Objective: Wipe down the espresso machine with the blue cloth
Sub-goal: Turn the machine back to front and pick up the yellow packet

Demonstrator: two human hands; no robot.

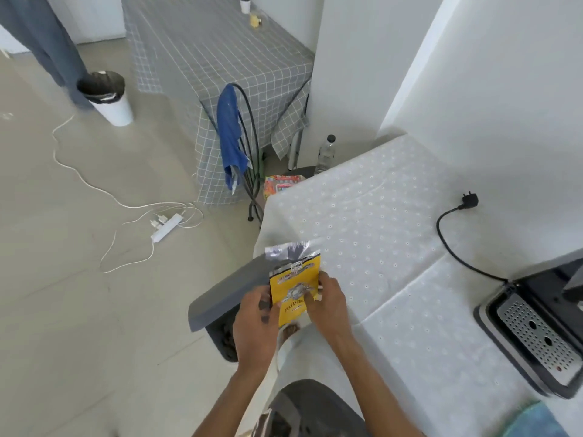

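Both hands are busy with a yellow pouch (295, 287), low in the middle of the frame. The left hand (255, 326) grips its left edge with curled fingers, and the right hand (328, 304) pinches the right edge. The pouch stands upright with its silvery top strip pointing away from the camera, right over the near-left edge of the table (378, 216), which has a white eyelet cover on it.

The espresso machine (542, 313) sits at the far right edge of the frame, only partly in view. You mostly get its perforated drip tray (536, 339). Its black cord (448, 244) loops across the table cover to a plug (470, 201) lying loose by the wall.

The blue cloth (536, 421) is a light blue patch down in the bottom right corner, on the table just below the machine and well apart from both hands. There's also a darker blue towel (230, 137) draped over the black wire chair (252, 171) in the upper middle, so I honestly can't tell which one is meant for the wiping.

Other stuff: a grey lid (227, 291) just left of the hands, a clear bottle (326, 152) and a colourful packet (280, 184) behind the table's far corner, a white power strip (165, 227) with cables on the floor at left, and a white bin (107, 96) with a black liner in the upper left.
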